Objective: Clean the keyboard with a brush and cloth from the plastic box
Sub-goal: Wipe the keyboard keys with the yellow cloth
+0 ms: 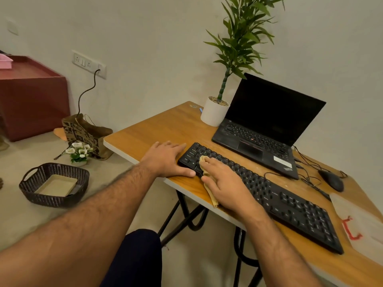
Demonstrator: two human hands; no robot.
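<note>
A black keyboard (269, 195) lies slanted across the wooden table (157, 129). My left hand (165, 160) rests flat at the keyboard's left end, fingers straight, thumb along its front corner. My right hand (223, 183) presses a yellow cloth (209, 191) onto the left keys, fingers spread over it; the cloth's tail hangs toward the table's front edge. A clear plastic box (358, 216) with a red clasp stands at the right end of the keyboard. No brush is in sight.
An open black laptop (261, 129) sits behind the keyboard, with a potted plant (215, 112) to its left and a wired mouse (331, 180) to its right. On the floor at left are a dark wicker basket (53, 185), a paper bag (85, 133) and small white flowers (78, 152).
</note>
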